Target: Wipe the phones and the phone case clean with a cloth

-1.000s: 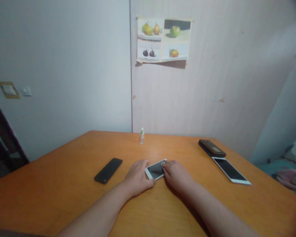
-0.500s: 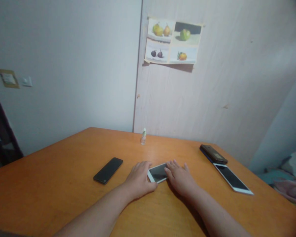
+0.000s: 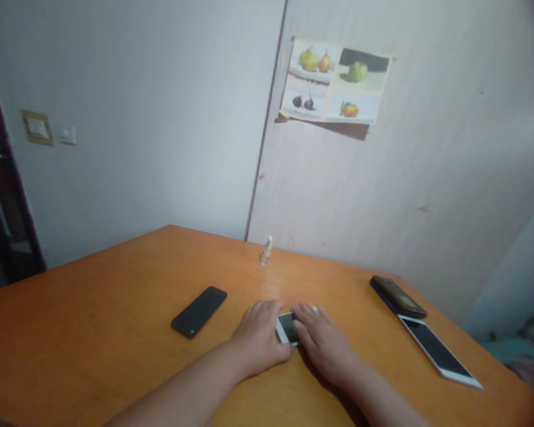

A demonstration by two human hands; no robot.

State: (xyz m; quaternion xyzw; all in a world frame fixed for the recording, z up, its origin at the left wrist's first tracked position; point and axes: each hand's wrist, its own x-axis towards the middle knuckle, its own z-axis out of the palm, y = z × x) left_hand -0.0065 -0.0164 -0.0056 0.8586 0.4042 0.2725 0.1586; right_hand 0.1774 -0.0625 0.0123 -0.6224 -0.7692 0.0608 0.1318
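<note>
A small white phone (image 3: pixel 287 329) with a dark screen lies on the orange-brown table between my hands. Around its left end curves my left hand (image 3: pixel 260 338), thumb at the near edge and fingers toward the far edge. My right hand (image 3: pixel 324 341) rests flat over the right part of the screen, fingers stretched out, hiding much of that side. To the left of my hands lies a black phone (image 3: pixel 199 311), face up and untouched.
Toward the right edge of the table (image 3: pixel 115 284) a larger white tablet or phone (image 3: pixel 440 350) touches a dark brown wallet-like case (image 3: pixel 399 296). A small clear bottle (image 3: pixel 266 251) stands near the back. Fruit pictures (image 3: pixel 336 80) hang on the wall.
My right hand has slid leftward over the small white phone and covers more of its screen. The left hand keeps its place at the left end. The whole view has tilted slightly.
</note>
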